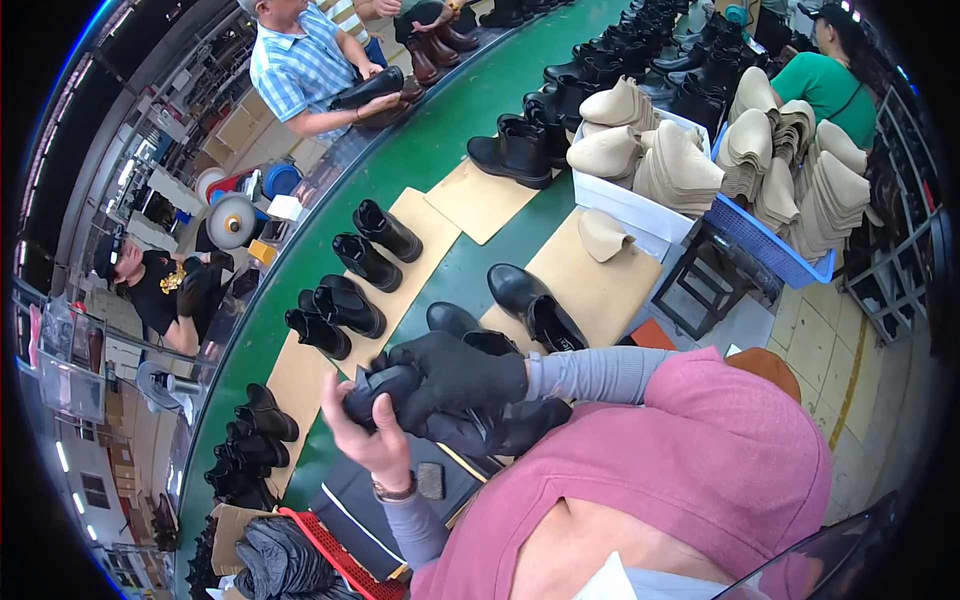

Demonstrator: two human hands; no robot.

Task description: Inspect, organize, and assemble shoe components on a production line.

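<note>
A black leather boot (374,396) is held close in front of my body. My bare left hand (372,435) cups one end of it, thumb raised on the near side and fingers round the far side. From the right my right hand (460,372), in a black glove, is closed over the top of the boot and covers much of it. More black leather (515,425) shows below the glove, against my pink top. A second black boot (540,310) lies just beyond the gloved hand. Below my hands sits a small dark grey block (431,480) on a black board.
Several black ankle boots (372,262) stand on tan sheets along the green table (400,170). Beige shaped pieces fill a white box (625,205) and a blue basket (770,250) at right. A red basket (335,555) is at lower left. Other people work across the table.
</note>
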